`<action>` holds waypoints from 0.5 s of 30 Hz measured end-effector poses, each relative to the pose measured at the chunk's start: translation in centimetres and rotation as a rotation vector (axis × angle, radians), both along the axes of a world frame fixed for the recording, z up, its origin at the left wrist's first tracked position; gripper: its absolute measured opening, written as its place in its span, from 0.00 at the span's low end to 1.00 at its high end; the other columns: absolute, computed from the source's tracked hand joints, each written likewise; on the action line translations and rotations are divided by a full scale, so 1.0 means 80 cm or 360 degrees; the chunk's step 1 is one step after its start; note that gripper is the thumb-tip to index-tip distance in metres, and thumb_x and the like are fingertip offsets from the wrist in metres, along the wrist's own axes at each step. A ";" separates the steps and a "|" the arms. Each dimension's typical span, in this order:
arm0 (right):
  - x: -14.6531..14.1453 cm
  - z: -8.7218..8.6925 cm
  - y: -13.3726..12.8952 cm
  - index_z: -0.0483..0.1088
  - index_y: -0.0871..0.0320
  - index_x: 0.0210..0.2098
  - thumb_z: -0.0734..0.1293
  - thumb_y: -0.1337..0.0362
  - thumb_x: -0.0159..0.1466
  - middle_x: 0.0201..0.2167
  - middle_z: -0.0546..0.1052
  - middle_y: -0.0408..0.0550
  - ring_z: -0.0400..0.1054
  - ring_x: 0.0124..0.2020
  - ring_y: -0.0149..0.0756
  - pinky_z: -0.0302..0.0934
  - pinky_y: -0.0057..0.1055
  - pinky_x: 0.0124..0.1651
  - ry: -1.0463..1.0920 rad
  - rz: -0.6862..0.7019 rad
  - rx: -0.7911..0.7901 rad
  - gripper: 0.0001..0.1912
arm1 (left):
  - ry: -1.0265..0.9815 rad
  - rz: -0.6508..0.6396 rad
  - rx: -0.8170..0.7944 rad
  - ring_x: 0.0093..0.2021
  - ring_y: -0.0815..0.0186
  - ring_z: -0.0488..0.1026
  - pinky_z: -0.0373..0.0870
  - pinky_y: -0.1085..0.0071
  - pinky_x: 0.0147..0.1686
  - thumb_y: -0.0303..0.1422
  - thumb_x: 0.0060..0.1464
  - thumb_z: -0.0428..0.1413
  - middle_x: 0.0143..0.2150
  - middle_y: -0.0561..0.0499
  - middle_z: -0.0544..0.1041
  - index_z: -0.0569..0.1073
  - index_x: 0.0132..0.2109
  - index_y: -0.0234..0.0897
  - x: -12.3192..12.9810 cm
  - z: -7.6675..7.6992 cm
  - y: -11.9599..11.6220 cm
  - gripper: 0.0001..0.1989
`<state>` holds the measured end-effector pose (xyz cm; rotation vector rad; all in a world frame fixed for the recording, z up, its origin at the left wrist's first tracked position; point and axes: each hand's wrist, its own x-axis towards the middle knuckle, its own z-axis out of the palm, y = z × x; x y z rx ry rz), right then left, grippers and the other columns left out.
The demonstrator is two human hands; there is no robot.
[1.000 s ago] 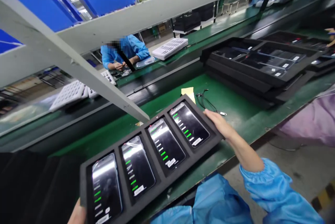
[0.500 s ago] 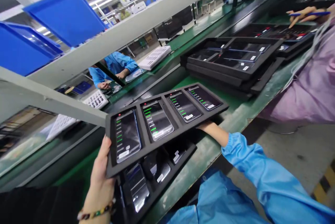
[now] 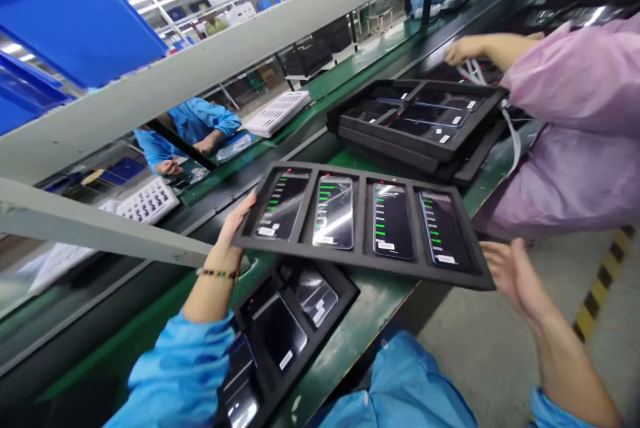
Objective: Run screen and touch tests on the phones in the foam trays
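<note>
A black foam tray [image 3: 361, 215] holding several phones with lit screens hangs above the green bench, between my hands. My left hand [image 3: 234, 225] grips its left end, with the fingers partly hidden behind the edge. At the right end is my right hand [image 3: 515, 275], its fingers against or under the tray's corner and its thumb raised. Below, a second black tray [image 3: 345, 291] with dark-screened phones rests on the bench, partly covered by my left arm and the raised tray.
Stacked black trays [image 3: 430, 155] with phones stand beyond, beside a person in a pink sleeve [image 3: 575, 75]. A grey slanted post [image 3: 100, 221] is at the left. Across the line, a person in blue [image 3: 195, 125] works near a white tray [image 3: 280, 111].
The raised tray has swung round and moved right, its right end now lower and nearer me. My right hand has come into view at that end. The pink-sleeved arm reaches further over the bench.
</note>
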<state>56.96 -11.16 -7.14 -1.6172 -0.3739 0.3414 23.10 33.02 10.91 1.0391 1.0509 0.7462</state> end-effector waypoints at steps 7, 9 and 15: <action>-0.083 -0.026 0.053 0.81 0.54 0.50 0.76 0.31 0.56 0.41 0.86 0.50 0.83 0.46 0.49 0.81 0.46 0.51 0.0638 -0.0170 0.0084 0.37 | -0.0100 -0.0472 -0.0066 0.48 0.50 0.87 0.84 0.54 0.55 0.48 0.70 0.58 0.45 0.35 0.87 0.79 0.58 0.26 0.143 -0.033 0.087 0.27; -0.096 -0.026 0.060 0.80 0.56 0.52 0.75 0.32 0.59 0.46 0.86 0.50 0.82 0.50 0.47 0.80 0.43 0.55 0.0690 -0.0261 0.0132 0.37 | -0.0119 -0.0521 -0.0008 0.51 0.48 0.86 0.83 0.52 0.56 0.57 0.72 0.49 0.44 0.33 0.86 0.78 0.58 0.26 0.167 -0.055 0.097 0.35; -0.094 -0.027 0.106 0.77 0.58 0.48 0.74 0.33 0.62 0.49 0.84 0.50 0.80 0.49 0.40 0.78 0.34 0.52 0.0587 -0.0604 0.0232 0.35 | 0.0002 -0.0485 0.0391 0.56 0.48 0.82 0.76 0.51 0.61 0.67 0.69 0.40 0.46 0.33 0.84 0.75 0.59 0.32 0.204 -0.109 0.093 0.43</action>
